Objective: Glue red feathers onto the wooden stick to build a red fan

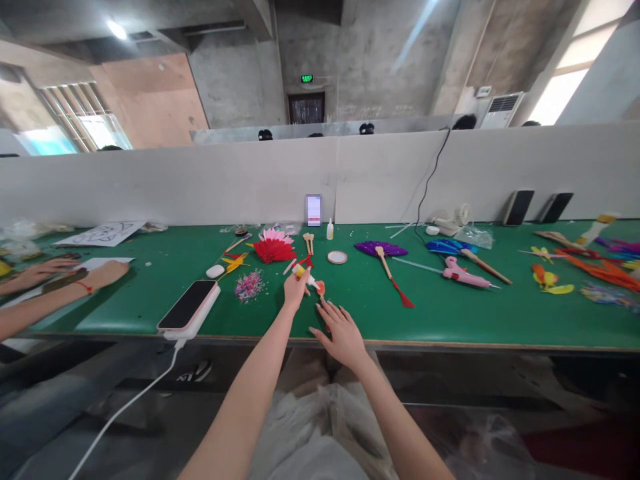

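My left hand [296,291] is closed around a small white glue bottle [311,281] with a yellow part, its tip pointing down to the right. Just beyond that tip lies a small orange-red piece [321,288] on the green table [425,320]. My right hand [342,331] rests flat by this piece, fingers spread, fingertips at its lower end. Whatever lies beneath the palm is partly hidden. A pile of pink and purple sequins [249,286] sits left of my left hand. Behind it is a red and pink fan-shaped flower [275,246].
A phone on a power bank [190,305] lies at the front left, with a white cable. Rightward are a purple fan [381,249] and a pink glue gun [466,275]. Another person's hands [107,273] work at the far left.
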